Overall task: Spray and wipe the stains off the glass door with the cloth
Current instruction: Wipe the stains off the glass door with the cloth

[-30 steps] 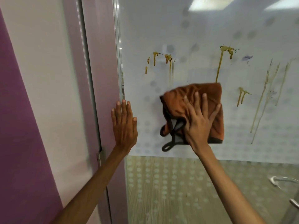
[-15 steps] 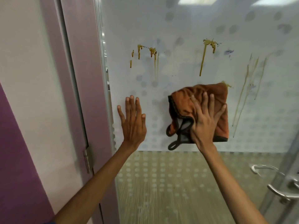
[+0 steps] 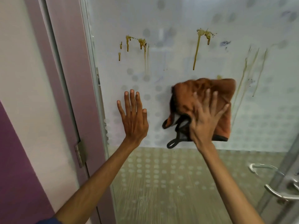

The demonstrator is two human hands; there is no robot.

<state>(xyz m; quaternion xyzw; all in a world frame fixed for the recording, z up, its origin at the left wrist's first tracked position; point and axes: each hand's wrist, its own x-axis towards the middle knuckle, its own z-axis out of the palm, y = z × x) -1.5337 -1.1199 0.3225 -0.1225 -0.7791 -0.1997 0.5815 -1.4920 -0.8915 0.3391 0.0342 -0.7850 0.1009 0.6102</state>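
The frosted glass door (image 3: 169, 16) fills the view ahead. Brown drip stains run down it: a cluster at upper left (image 3: 142, 44), a long drip at upper middle (image 3: 196, 50), and faint streaks at the right (image 3: 247, 70). My right hand (image 3: 207, 117) presses an orange cloth (image 3: 202, 94) with a dark trim loop flat against the glass, fingers spread; the cloth looks blurred. My left hand (image 3: 134, 117) lies flat on the glass to the cloth's left, fingers apart, holding nothing. No spray bottle shows.
A mauve door frame (image 3: 72, 78) with a hinge (image 3: 80, 152) stands at the left, beside a pale wall and a purple panel. A metal lever handle (image 3: 281, 194) sticks out at the lower right. The lower glass is clear with dots.
The cloth and my right hand have slid right across the glass, over the small stain under the long drip. My left hand has shifted off the frame onto the glass.
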